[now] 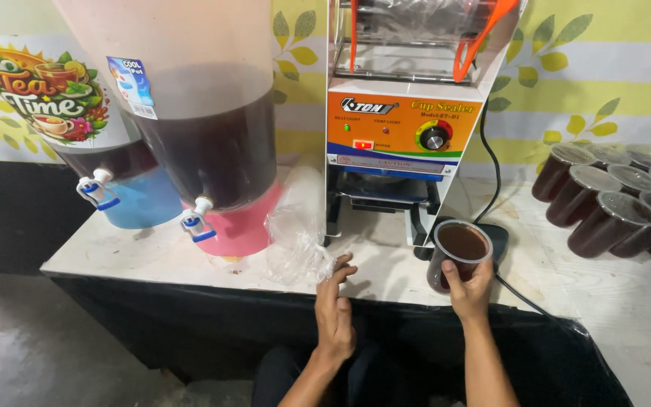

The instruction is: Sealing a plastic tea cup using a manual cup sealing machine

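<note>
Item one: our right hand (470, 290), low and right of centre in the frame, is closed around a clear plastic cup (457, 255) filled nearly to the brim with dark brown liquid, fingers wrapped about its lower wall. The cup has no lid; we judge it thin-walled, easily squeezed, weighty for its size and quick to spill, so best held low on the wall with light pressure and kept upright.

Item two: our left hand (334, 309), low centre, lies at the counter's (152, 252) front edge, fingers loosely curled, touching a crumpled clear plastic bag (299, 237); whether it actually pinches the bag we cannot tell.

Item three: directly above the cup, a cup-sealing machine (404, 120) with an orange panel and a black cable.

Item four: upper left, two large drink dispensers (205, 143) of dark liquid, on pink and blue bases, with white taps.

Item five: right edge, a cluster of filled cups (612, 200) lying tilted.
</note>
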